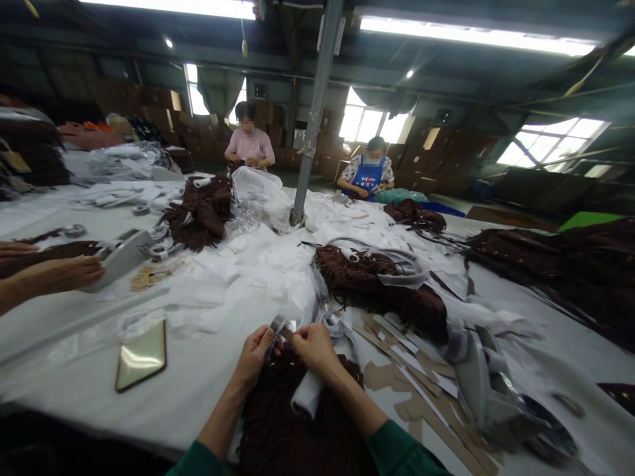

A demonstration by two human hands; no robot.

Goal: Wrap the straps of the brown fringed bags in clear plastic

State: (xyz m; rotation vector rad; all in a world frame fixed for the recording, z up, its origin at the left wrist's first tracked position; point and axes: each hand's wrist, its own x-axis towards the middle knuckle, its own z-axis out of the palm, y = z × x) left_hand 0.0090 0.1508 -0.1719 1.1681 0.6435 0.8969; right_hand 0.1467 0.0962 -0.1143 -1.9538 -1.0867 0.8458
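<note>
My left hand (255, 354) and my right hand (315, 345) meet near the table's front edge, both pinched on a small grey strap piece (278, 326). Under them lies a dark brown fringed garment (292, 423) with a white roll (305, 395) resting on it. Just right of my hands a grey ribbon (337, 327) loops over the cloth. Green sleeves cover both my forearms.
A phone (141, 355) lies face up at the left. Brown cardboard strips (417, 383) and a grey tool (479, 377) sit to the right. Another brown fringed pile (381, 284) lies ahead. A co-worker's hands (54, 272) work at the left edge; two people sit at the far side by a metal pole (312, 119).
</note>
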